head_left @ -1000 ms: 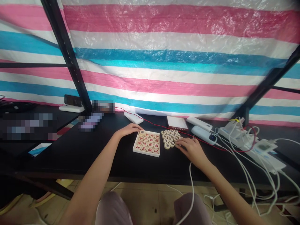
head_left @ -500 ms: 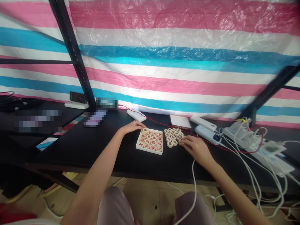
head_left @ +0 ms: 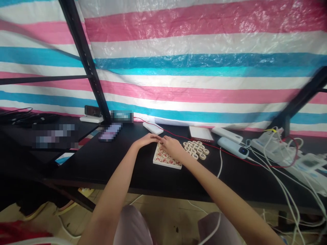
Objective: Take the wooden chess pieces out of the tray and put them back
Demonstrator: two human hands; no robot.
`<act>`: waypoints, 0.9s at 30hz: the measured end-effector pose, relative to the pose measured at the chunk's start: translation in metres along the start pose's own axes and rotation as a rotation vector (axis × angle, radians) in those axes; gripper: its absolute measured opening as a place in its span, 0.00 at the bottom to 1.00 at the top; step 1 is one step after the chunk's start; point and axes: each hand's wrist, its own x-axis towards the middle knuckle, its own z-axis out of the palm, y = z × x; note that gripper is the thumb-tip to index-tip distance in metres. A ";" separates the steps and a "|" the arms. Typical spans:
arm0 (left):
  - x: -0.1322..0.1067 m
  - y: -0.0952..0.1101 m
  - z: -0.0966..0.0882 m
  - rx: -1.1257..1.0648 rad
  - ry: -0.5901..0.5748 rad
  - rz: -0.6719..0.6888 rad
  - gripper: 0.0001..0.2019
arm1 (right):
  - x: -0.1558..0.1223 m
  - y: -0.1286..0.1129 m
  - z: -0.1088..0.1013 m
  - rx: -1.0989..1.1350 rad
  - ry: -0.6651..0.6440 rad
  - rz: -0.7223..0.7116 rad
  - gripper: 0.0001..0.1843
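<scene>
A shallow white box [head_left: 167, 165] on the black tabletop holds rows of round Chinese chess pieces [head_left: 165, 160] with red characters. My left hand [head_left: 147, 139] is at the box's back left corner, fingers together and tips against it. Over the box reaches my right hand [head_left: 171, 147], covering its upper right part. Its closed fingertips meet the left ones at a piece in the back left corner, mostly hidden under them. Right of the box lies a cluster of loose pieces [head_left: 196, 148] with black characters, partly behind my right wrist.
Behind the pieces lie a white-topped box [head_left: 200, 133], a white power bank [head_left: 227, 134] and a blue device [head_left: 233, 148]. Power strips with tangled white cables [head_left: 270, 146] crowd the right side. A thin red cable crosses the tabletop. A blurred-out phone [head_left: 110, 132] lies at left.
My right hand has moved left from the loose black pieces to the box's back left corner. My left hand stays at that corner. The view has shifted slightly.
</scene>
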 end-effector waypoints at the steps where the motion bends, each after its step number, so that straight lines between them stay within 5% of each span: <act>1: 0.000 -0.001 0.000 -0.007 -0.006 0.004 0.18 | 0.000 0.001 0.003 -0.008 0.019 0.000 0.14; 9: 0.004 -0.003 -0.001 -0.044 -0.040 -0.006 0.18 | -0.011 0.009 0.010 0.040 0.096 -0.026 0.09; 14: 0.000 0.004 0.001 -0.009 -0.049 -0.009 0.18 | -0.026 0.021 -0.004 0.153 0.259 0.015 0.10; 20: -0.002 0.008 0.001 0.031 -0.049 -0.024 0.19 | -0.117 0.072 -0.029 0.105 0.387 0.187 0.14; 24: 0.001 0.004 0.000 0.041 -0.055 -0.022 0.19 | -0.174 0.102 -0.021 0.008 0.318 0.303 0.16; 27: 0.001 0.003 0.000 0.044 -0.055 -0.019 0.20 | -0.187 0.112 -0.010 -0.018 0.259 0.285 0.14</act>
